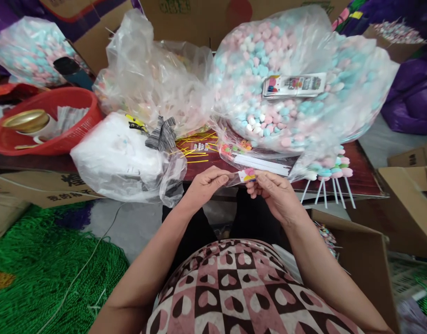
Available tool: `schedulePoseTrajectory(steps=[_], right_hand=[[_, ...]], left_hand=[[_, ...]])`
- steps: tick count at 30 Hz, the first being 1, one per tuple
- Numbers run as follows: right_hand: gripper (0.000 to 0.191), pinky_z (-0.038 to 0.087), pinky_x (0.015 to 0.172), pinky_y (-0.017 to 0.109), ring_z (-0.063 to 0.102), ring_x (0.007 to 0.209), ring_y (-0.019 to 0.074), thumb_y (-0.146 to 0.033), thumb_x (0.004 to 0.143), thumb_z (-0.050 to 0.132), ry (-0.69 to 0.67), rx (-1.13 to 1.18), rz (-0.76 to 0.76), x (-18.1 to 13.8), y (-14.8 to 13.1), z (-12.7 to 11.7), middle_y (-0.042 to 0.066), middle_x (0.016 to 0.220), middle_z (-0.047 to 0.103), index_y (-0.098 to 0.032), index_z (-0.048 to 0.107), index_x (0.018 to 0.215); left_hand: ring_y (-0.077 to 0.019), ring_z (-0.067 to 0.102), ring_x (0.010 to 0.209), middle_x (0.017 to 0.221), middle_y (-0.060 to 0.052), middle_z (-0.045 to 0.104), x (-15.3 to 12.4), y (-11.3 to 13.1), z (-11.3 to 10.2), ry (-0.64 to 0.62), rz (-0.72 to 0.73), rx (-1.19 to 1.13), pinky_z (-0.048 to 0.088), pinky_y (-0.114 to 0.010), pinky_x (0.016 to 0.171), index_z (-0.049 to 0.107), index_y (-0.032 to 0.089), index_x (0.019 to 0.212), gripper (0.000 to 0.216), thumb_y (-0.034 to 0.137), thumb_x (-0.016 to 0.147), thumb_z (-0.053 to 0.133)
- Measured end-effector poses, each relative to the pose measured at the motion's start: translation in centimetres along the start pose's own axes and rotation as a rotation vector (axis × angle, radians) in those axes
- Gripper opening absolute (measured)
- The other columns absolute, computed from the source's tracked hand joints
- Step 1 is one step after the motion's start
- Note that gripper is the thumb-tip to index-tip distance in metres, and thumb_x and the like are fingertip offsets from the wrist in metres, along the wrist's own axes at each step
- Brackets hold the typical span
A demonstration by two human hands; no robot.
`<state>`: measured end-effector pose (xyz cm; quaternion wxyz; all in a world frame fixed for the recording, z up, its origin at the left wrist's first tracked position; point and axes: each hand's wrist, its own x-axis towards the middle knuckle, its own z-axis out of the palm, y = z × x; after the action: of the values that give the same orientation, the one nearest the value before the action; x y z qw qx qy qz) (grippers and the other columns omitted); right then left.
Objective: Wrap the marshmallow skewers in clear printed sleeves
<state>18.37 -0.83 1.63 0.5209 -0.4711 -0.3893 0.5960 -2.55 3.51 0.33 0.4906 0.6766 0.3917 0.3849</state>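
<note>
My left hand [205,182] and my right hand [274,191] meet just in front of the dark red table edge [364,183], both pinching a small clear packet with a colourful printed header [244,176]. Beyond it on the table lies a flat clear bag with coloured candy rings and white sticks [250,155]. Several marshmallow lollipops on white sticks [331,174] hang over the table edge to the right of my right hand. Yellow twist ties [194,150] lie scattered behind my left hand.
A huge clear bag of pink, blue and white marshmallows [289,79] with a stack of printed cards [295,85] on it fills the back right. A white bag [119,157], crumpled clear bag [154,74] and red basin [49,118] sit left. An open cardboard box [359,260] stands right; green netting [42,269] lies left.
</note>
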Motion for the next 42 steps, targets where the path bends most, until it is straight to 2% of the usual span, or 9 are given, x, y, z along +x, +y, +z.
schedulePoseTrajectory(steps=[5, 9, 18, 26, 32, 36, 37, 39, 42], right_hand=[[0.026, 0.051, 0.059, 0.026, 0.061, 0.064, 0.0135, -0.043, 0.079, 0.074, -0.069, -0.157, -0.037, -0.1, -0.8, -1.0, 0.003, 0.078, 0.072, -0.02, 0.076, 0.088], [0.024, 0.051, 0.061, 0.028, 0.059, 0.061, 0.0126, -0.043, 0.077, 0.075, -0.095, -0.172, -0.015, -0.2, -1.3, -1.4, 0.003, 0.076, 0.072, -0.02, 0.077, 0.081], [0.027, 0.055, 0.07, 0.032, 0.063, 0.069, 0.0138, -0.036, 0.073, 0.08, -0.193, -0.145, 0.036, -0.8, -1.6, -1.8, 0.003, 0.095, 0.075, -0.025, 0.079, 0.097], [0.026, 0.054, 0.066, 0.029, 0.062, 0.065, 0.013, -0.04, 0.075, 0.078, -0.15, -0.144, 0.026, -0.5, -1.5, -1.8, 0.004, 0.089, 0.075, -0.022, 0.079, 0.093], [0.032, 0.053, 0.066, 0.028, 0.062, 0.065, 0.0127, -0.043, 0.075, 0.076, -0.099, -0.256, -0.029, -0.3, -1.0, -1.6, 0.003, 0.087, 0.074, -0.02, 0.077, 0.097], [0.034, 0.053, 0.076, 0.03, 0.067, 0.08, 0.017, -0.038, 0.07, 0.077, -0.225, -0.304, -0.01, 0.2, -0.3, -1.0, 0.005, 0.093, 0.074, -0.018, 0.076, 0.097], [0.032, 0.054, 0.074, 0.029, 0.067, 0.079, 0.0167, -0.035, 0.069, 0.077, -0.262, -0.293, 0.012, 0.3, -0.1, -0.7, 0.005, 0.091, 0.074, -0.017, 0.076, 0.095], [0.026, 0.052, 0.062, 0.026, 0.063, 0.062, 0.0127, -0.031, 0.07, 0.073, -0.268, -0.252, 0.075, 0.3, 0.2, -0.1, 0.002, 0.076, 0.071, -0.016, 0.074, 0.09], [0.017, 0.038, 0.041, 0.019, 0.045, 0.04, 0.006, -0.026, 0.069, 0.065, -0.212, -0.21, 0.137, 0.1, 0.7, 0.5, -0.004, 0.055, 0.058, -0.015, 0.071, 0.08]], left_hand=[[-0.0148, 0.06, 0.084, 0.087, -0.004, 0.067, 0.1, 0.7, -0.4, -0.03, 0.067, 0.054, 0.048, -0.029, 0.08, 0.077, 0.023, 0.096, 0.021, 0.036, 0.087, 0.063], [-0.0144, 0.06, 0.083, 0.086, -0.004, 0.067, 0.3, 0.6, -0.4, -0.064, 0.099, 0.073, 0.048, -0.027, 0.076, 0.078, 0.022, 0.096, 0.021, 0.036, 0.086, 0.065], [-0.0141, 0.061, 0.086, 0.09, -0.005, 0.066, 0.3, 0.2, -0.1, -0.082, 0.104, 0.055, 0.048, -0.026, 0.079, 0.077, 0.023, 0.1, 0.021, 0.034, 0.088, 0.064], [-0.0132, 0.06, 0.085, 0.09, -0.004, 0.065, 0.4, 0.3, -0.2, -0.098, 0.102, 0.017, 0.049, -0.025, 0.079, 0.077, 0.023, 0.1, 0.021, 0.034, 0.087, 0.064], [-0.0128, 0.061, 0.085, 0.09, -0.004, 0.064, 0.3, 0.2, 0.2, -0.099, 0.096, 0.066, 0.049, -0.024, 0.078, 0.077, 0.023, 0.102, 0.021, 0.031, 0.088, 0.063], [-0.0123, 0.061, 0.082, 0.087, -0.003, 0.064, -0.1, 0.6, 1.2, -0.126, 0.159, 0.147, 0.048, -0.023, 0.075, 0.077, 0.024, 0.102, 0.021, 0.03, 0.09, 0.061], [-0.0121, 0.061, 0.081, 0.086, -0.003, 0.064, -0.2, 0.7, 1.3, -0.113, 0.18, 0.171, 0.048, -0.023, 0.073, 0.077, 0.024, 0.102, 0.021, 0.029, 0.09, 0.061], [-0.0121, 0.061, 0.079, 0.085, -0.003, 0.064, -0.3, 0.9, 1.5, -0.057, 0.211, 0.201, 0.048, -0.023, 0.071, 0.077, 0.024, 0.1, 0.019, 0.028, 0.089, 0.061], [-0.0124, 0.061, 0.077, 0.082, -0.003, 0.065, -0.3, 1.0, 1.3, 0.002, 0.24, 0.184, 0.048, -0.023, 0.069, 0.077, 0.023, 0.093, 0.014, 0.026, 0.086, 0.065]])
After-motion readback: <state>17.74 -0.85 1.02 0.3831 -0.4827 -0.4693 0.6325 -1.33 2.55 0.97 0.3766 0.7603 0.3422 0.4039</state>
